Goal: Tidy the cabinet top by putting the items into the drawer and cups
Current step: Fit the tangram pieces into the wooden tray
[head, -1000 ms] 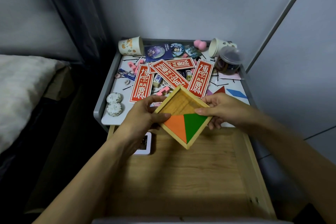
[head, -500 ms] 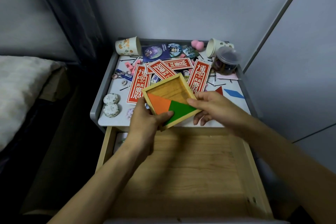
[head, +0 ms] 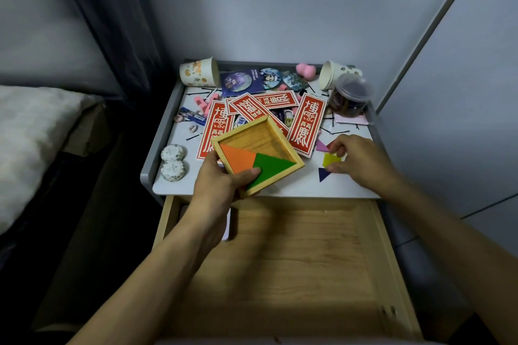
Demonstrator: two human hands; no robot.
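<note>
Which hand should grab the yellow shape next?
The right hand: its fingers are on the yellow shape, while the left hand is busy gripping the wooden tray.

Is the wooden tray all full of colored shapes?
No, the wooden tray holds just an orange triangle and a green triangle; the rest is bare wood.
</note>
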